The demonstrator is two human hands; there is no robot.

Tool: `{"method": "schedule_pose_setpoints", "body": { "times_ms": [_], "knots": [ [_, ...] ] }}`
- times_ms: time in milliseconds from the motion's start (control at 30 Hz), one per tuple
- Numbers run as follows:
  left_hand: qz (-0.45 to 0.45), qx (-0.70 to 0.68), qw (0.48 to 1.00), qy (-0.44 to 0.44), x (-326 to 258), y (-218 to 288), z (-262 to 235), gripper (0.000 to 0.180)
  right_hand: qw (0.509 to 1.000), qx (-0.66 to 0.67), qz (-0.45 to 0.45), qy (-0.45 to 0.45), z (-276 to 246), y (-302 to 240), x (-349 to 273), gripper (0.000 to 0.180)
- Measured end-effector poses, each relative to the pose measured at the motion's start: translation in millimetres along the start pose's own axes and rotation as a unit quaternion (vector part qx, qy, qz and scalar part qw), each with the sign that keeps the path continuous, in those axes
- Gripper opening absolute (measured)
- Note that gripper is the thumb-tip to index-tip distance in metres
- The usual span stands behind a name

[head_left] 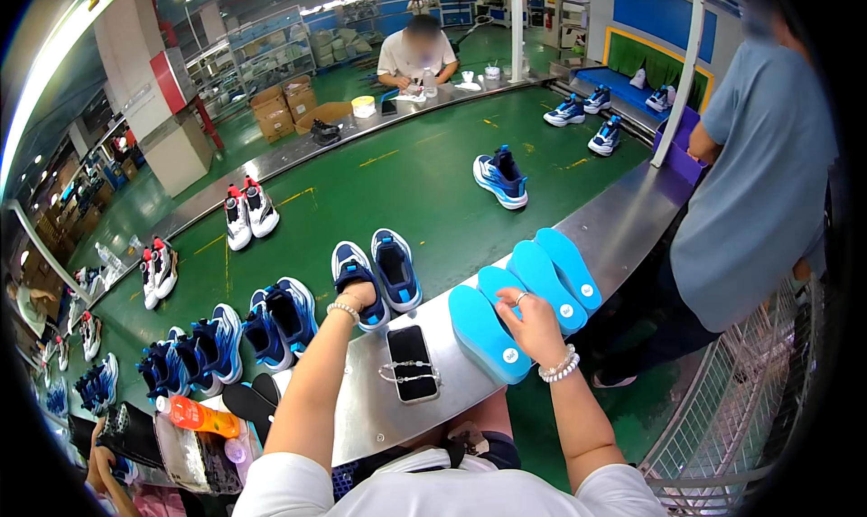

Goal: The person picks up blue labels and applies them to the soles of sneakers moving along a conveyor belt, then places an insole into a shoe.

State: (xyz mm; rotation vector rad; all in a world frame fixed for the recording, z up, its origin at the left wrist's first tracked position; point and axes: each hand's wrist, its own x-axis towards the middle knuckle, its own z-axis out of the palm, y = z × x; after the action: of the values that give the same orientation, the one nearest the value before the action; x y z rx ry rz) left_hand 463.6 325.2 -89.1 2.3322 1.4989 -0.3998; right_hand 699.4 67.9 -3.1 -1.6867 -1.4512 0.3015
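Note:
My left hand [360, 293] reaches into the opening of a blue and white sneaker [347, 257]; its fingers are hidden inside. The matching sneaker [395, 269] stands close on its right. My right hand [535, 326] is over a row of bright blue insoles [476, 323] with round white stickers at their heels. Its thumb and index finger are slightly apart, with nothing visible between them; whether the fingertips touch an insole, I cannot tell. A dark phone [413, 363] lies on the metal ledge [361, 418] between my arms, a beaded strap across it.
Sneaker pairs [282, 318] line the green belt [424, 192] to the left, and a single sneaker [500, 177] sits further up. An orange bottle [203, 417] lies by my left arm. One person [759, 183] stands at right beside a wire cart [722, 418]; another [418, 56] sits across.

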Motion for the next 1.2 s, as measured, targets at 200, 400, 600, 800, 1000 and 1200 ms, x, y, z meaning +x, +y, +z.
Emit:
{"method": "schedule_pose_setpoints", "body": {
  "times_ms": [200, 400, 600, 800, 1000, 1200],
  "knots": [
    [0.134, 0.148, 0.972, -0.125, -11.5, 0.6, -30.4, 0.039, 0.996, 0.03, 0.013, -0.084, 0.1, -3.8, -12.4, 0.026],
    [0.11, 0.075, 0.989, -0.067, 12.6, -17.4, 1.9, 0.035, 0.993, 0.054, 0.054, -0.092, -6.9, -3.1, -22.5, 0.025],
    [0.086, 0.047, 0.994, -0.046, 12.6, -27.3, -3.9, 0.037, 0.996, 0.023, 0.058, -0.064, 1.9, 5.8, -20.2, 0.024],
    [-0.055, -0.088, 0.99, 0.091, 27.2, -4.7, 12.5, 0.032, 0.966, -0.229, 0.071, 0.102, -23.1, 43.6, -1.7, 0.034],
    [-0.179, -0.299, 0.929, 0.126, 64.3, -31.8, 46.0, 0.04, 0.918, -0.375, 0.105, -0.075, -13.2, 41.2, 11.2, 0.056],
    [-0.064, -0.041, 0.997, 0.022, 51.8, -21.6, 40.1, 0.03, 0.911, -0.396, 0.083, -0.084, -21.2, 54.4, 11.8, 0.064]
  ]
}}
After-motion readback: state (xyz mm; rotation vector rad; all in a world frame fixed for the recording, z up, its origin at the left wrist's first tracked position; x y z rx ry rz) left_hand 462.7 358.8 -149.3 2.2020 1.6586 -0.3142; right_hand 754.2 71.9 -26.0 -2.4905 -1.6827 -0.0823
